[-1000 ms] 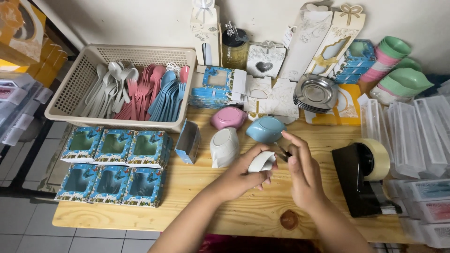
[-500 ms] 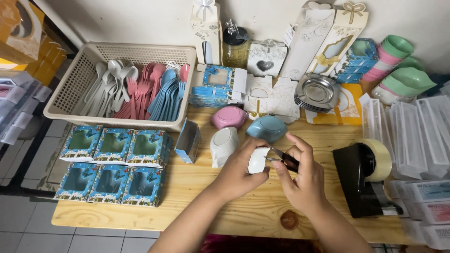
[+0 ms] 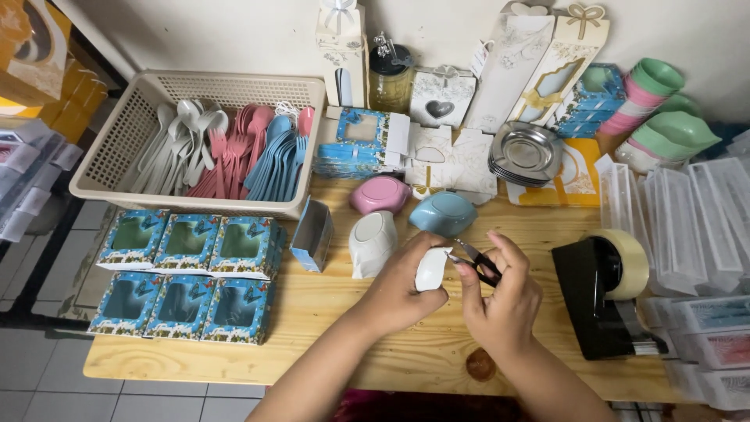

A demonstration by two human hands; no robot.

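Observation:
My left hand grips a small white plastic dish over the wooden table. My right hand holds small black-handled scissors, their blades touching the dish's upper edge. Just beyond my hands stand a white dish, a pink dish and a blue dish.
A beige basket of white, pink and blue plastic cutlery sits at the back left. Several blue window boxes lie at the front left. A black tape dispenser stands to the right, with clear plastic boxes beyond. Gift boxes, metal trays and stacked cups line the wall.
My hands have drawn closer together. The scissors have come up to the edge of the white dish, which I have turned a little in my left hand.

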